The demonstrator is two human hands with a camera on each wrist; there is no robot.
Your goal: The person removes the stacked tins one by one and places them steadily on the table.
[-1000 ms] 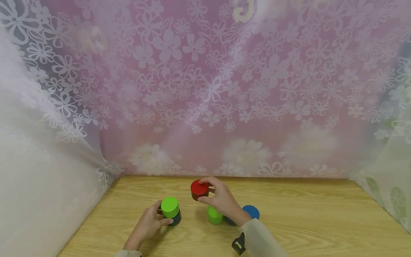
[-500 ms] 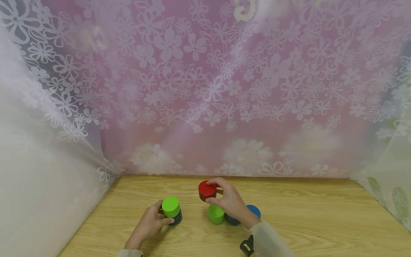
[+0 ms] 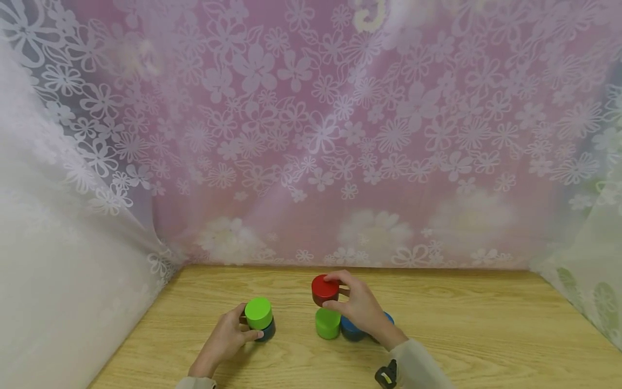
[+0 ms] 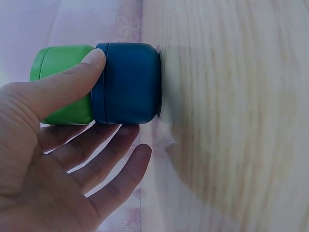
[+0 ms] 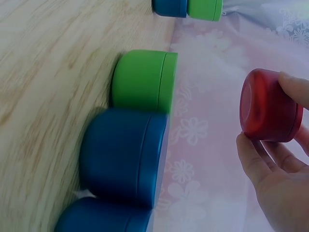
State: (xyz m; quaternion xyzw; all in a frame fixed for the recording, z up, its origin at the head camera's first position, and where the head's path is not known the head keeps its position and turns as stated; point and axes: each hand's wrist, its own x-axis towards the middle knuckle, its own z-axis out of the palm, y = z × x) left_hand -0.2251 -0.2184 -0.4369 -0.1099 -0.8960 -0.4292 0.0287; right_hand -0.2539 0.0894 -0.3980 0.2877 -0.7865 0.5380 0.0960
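Observation:
On the left, a round green tin (image 3: pixel 258 312) with a lid is stacked on a dark blue tin (image 4: pixel 133 84), which stands on the wooden tabletop. My left hand (image 3: pixel 226 336) holds this stack from the side, its thumb tip at the blue lid's edge and fingers along the opposite side. Raised above the table, a red tin (image 3: pixel 324 290) is gripped by my right hand (image 3: pixel 360 306) between thumb and fingers. Below it stands a second green tin (image 5: pixel 142 79), with two more blue tins (image 5: pixel 123 154) lined up beside it, partly behind the right forearm in the head view.
The wooden table (image 3: pixel 476 324) reaches back to a pinkish flowered curtain (image 3: pixel 311 135). White flowered sheets (image 3: pixel 73 259) hang at both sides. A black device (image 3: pixel 386 374) sits at the right sleeve.
My right hand has carried the red tin to the right, from beside the second green tin to over it. The left hand and its stack have stayed almost still.

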